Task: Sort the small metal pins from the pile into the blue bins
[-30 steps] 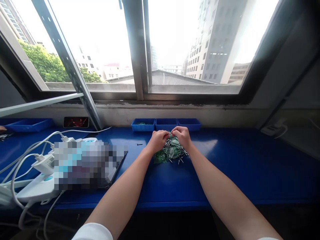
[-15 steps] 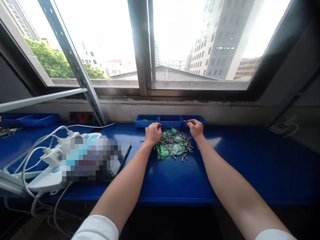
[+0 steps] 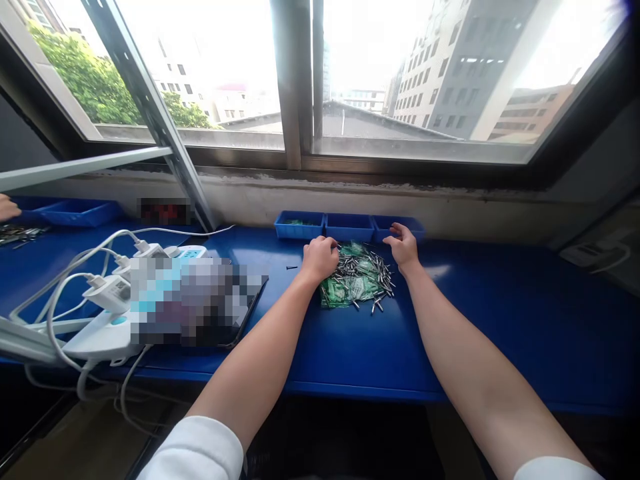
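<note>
A pile of thin metal screw-like pieces (image 3: 384, 275) lies on the blue tabletop, mixed with green-tinted clear plastic bags (image 3: 336, 293). My left hand (image 3: 320, 259) rests against the pile's left edge, fingers curled together; whatever may be in them is hidden. Over the front of the right blue bin (image 3: 417, 228), my right hand (image 3: 404, 248) holds its thumb and fingers apart, with nothing visible between them. The middle blue bin (image 3: 350, 235) stands beside it. Some green-tinted material shows inside the left blue bin (image 3: 299, 233). One loose dark screw (image 3: 291, 267) lies left of my left hand.
A white power strip (image 3: 100, 343) with plugs and cables fills the left side, next to a blurred-out flat item (image 3: 195, 300). A metal shelf post (image 3: 187, 177) rises behind. Another person's hand (image 3: 7, 208) shows at far left near more blue bins (image 3: 83, 213).
My right hand's fingers have parted; the thin piece that was pinched in them is no longer there. My left hand stays by the pile. The camera view has shifted slightly.
</note>
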Demonstrator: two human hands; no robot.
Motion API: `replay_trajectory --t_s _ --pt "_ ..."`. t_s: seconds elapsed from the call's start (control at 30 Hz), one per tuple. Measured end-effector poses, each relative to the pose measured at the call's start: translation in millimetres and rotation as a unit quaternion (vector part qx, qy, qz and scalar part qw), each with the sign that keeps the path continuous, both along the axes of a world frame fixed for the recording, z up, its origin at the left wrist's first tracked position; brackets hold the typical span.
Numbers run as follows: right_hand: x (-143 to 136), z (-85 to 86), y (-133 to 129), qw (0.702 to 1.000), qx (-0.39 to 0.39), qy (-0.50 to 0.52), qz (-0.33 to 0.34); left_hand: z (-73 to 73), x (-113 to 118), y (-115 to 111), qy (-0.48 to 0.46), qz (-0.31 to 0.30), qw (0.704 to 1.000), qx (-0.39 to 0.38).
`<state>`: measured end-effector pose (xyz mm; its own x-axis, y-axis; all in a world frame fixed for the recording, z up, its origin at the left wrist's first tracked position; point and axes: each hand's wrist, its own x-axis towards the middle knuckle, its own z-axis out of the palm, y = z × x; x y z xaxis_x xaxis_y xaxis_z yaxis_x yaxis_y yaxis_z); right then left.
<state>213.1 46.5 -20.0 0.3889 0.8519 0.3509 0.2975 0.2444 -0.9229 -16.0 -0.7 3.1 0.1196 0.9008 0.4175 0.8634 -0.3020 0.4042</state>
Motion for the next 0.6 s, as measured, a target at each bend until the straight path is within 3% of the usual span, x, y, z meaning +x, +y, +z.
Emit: replay_trajectory --t_s 0.33,0.6 --pt "1 -12.7 1 1.000 -0.021 0.010 0.008 0.0 -2 1 -0.008 0.023 0.999 -0.032" --pt "6 -20.3 5 1.000 0.007 -0.008 0.017 1.1 0 0 -0.006 0.027 0.999 -0.047"
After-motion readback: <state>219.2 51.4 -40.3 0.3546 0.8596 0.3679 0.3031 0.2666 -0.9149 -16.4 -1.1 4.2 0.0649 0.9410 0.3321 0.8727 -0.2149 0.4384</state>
